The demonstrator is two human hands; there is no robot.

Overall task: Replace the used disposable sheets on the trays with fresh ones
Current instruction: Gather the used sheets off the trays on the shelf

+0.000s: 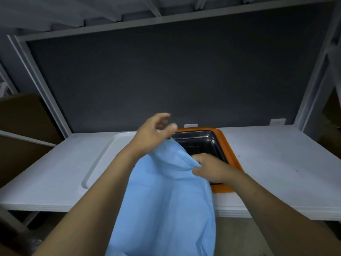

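Blue sheet (166, 200) held over black tray (199, 142), nested in orange tray (227, 145), on white counter (276, 163).
Left hand (153, 133): fingers curled, pinching the sheet's top corner; blurred. Right hand (212, 169): fingers closed on the sheet's side edge, just above the black tray. Most of the sheet hangs below the counter's near edge. Risk: the bunched sheet likely slips from the light pinch, or settles creased and off-centre.

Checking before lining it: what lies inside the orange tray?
A glossy black plastic tray sits nested in the orange plastic tray; its visible floor looks bare. Its near left part is covered by the light blue disposable sheet and the right hand.
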